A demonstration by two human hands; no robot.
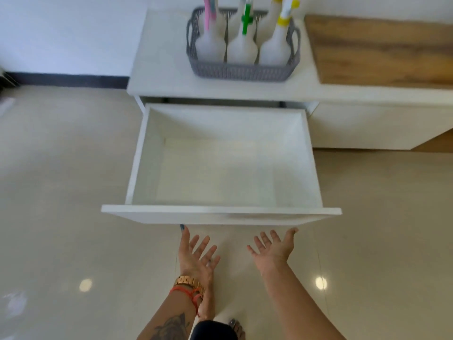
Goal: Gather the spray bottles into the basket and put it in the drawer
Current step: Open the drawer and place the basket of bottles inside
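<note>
Fingers (205, 244) of left hand (196, 256) spread apart, palm up, holding nothing; thumb tip at lower edge of drawer front. Right hand (274, 249) likewise splayed, empty, thumb tip touching same edge. Deep white drawer (220, 213) pulled fully out, interior bare. Grey woven plastic basket (241, 69) sits on white cabinet top (159, 77) behind drawer, holding translucent spray bottles (241, 49) with pink, green, yellow triggers, upright. Wooden board (382, 50) right of basket. Glossy beige tile floor (61, 192) below.

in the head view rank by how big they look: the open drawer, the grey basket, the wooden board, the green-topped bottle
1. open drawer
2. wooden board, cut by the frame edge, so unsure
3. grey basket
4. green-topped bottle
</note>
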